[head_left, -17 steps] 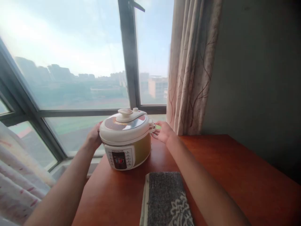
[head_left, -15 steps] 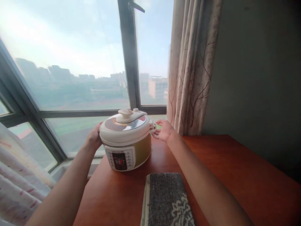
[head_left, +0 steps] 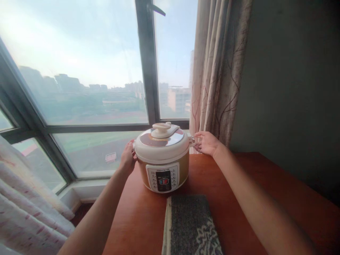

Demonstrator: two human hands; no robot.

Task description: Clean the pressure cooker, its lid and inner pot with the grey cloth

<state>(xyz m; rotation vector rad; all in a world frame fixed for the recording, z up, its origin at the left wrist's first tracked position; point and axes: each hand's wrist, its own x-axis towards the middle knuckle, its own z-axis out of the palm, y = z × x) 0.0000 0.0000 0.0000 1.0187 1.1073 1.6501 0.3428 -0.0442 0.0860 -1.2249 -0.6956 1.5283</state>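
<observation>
A white and gold electric pressure cooker [head_left: 162, 152] stands upright near the window, its lid on and its control panel toward me. My left hand [head_left: 128, 156] is closed on its left side handle, the fingertips partly hidden behind the pot. At the right side handle, my right hand [head_left: 208, 143] grips with bent fingers. Just in front of the cooker lies a folded dark grey cloth [head_left: 187, 219] with a pale pattern and a light edge.
The reddish-brown wooden table [head_left: 239, 184] carries the cooker and cloth. Behind it is a large window with a dark frame [head_left: 148, 71]. A patterned curtain [head_left: 217, 71] hangs at the right, and another curtain [head_left: 23, 209] is at the lower left.
The cooker has moved to the right along the table, and its panel has turned to face me more squarely. Both hands have moved right with it.
</observation>
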